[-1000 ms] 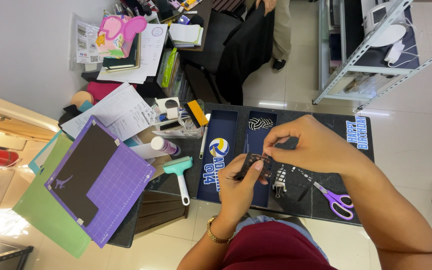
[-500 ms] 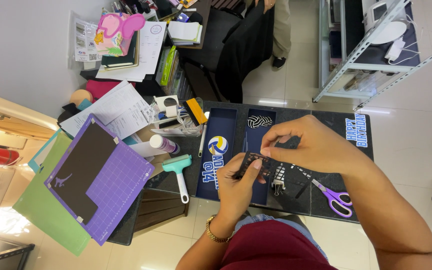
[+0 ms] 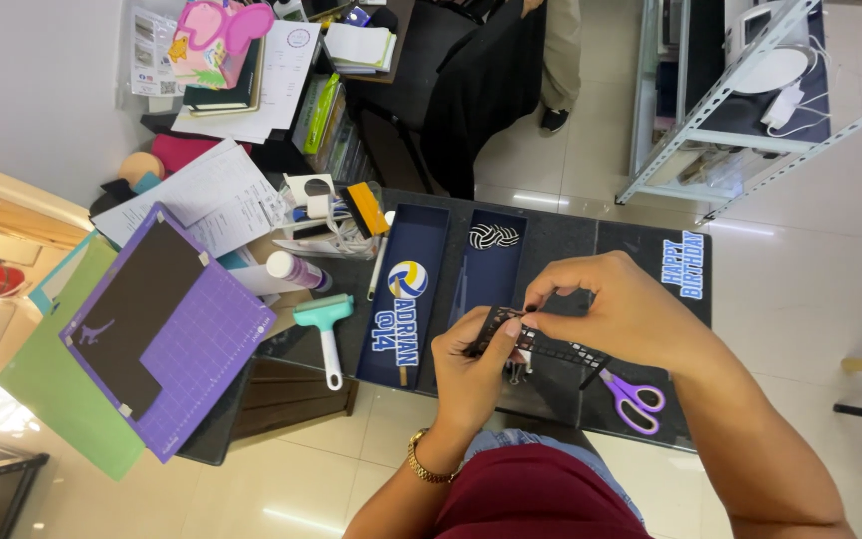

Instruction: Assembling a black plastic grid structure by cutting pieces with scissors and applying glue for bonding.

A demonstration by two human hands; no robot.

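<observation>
Little has shifted since the earlier frames: both hands stay at centre frame, pinching the same black cutout strip (image 3: 541, 344) over the dark table (image 3: 571, 240). Left of them lies the purple cutting mat (image 3: 202, 349) with its black sheet (image 3: 142, 304). The right hand (image 3: 631, 314) grips the strip's upper edge between closed fingertips; the left hand (image 3: 471, 369) holds its lower end, fingers curled shut. This looks like picking scraps from the cut piece; the next pull needs a fine, steady pinch. Purple scissors (image 3: 636, 394) lie lower right.
</observation>
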